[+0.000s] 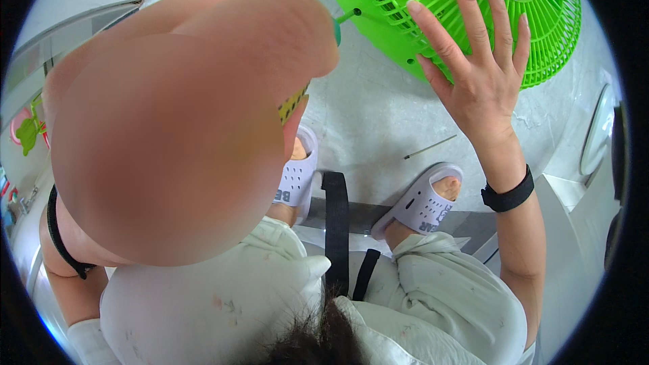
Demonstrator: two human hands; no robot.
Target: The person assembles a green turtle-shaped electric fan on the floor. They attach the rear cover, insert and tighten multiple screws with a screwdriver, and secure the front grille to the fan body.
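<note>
The right hand [483,71] lies flat, fingers spread, on the bright green round plastic fan grille [433,7] standing on the grey floor [378,115]. The left hand [182,122], blurred close up, holds a green-handled screwdriver [345,19]; its grip cannot be told.

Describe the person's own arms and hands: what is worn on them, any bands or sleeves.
Both forearms are bare, with no sleeves reaching them. The right hand is ungloved and ringless as far as the view shows, and a plain black wristband circles its wrist. The left hand sits so close to the camera that it is a large blur; a thin black band crosses that arm.
</note>
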